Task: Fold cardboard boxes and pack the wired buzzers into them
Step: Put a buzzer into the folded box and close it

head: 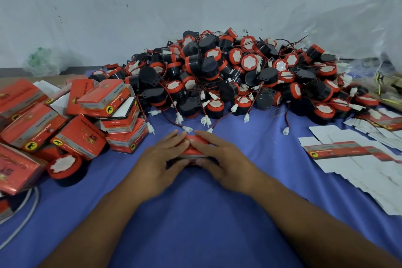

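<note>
1. At the near centre of the blue surface, head view: both hands work on one red cardboard box.
2. Left hand: fingers lie across the top of the box and the thumb sits on its near side, so the hand grips the box from the left.
3. Right hand: same arrangement from the right, fingers on top and thumb at the near edge, gripping the box.
4. Box state: it appears low and partly flattened. Whether it already contains a buzzer cannot be told.
5. Work completed, as judged: a heap of folded boxes lies at the left. Several show open flaps, and their contents are hidden.
6. One loose buzzer stands just near of that heap, well apart from the hands.
7. Work remaining, as judged: a large pile of wired buzzers fills the far centre, with connectors trailing toward the hands.
8. Stock remaining: flat box blanks lie fanned at the right, unfolded.
9. Assessment: the task is at an early to middle stage, since the unpacked buzzers far outnumber the folded boxes.
</note>
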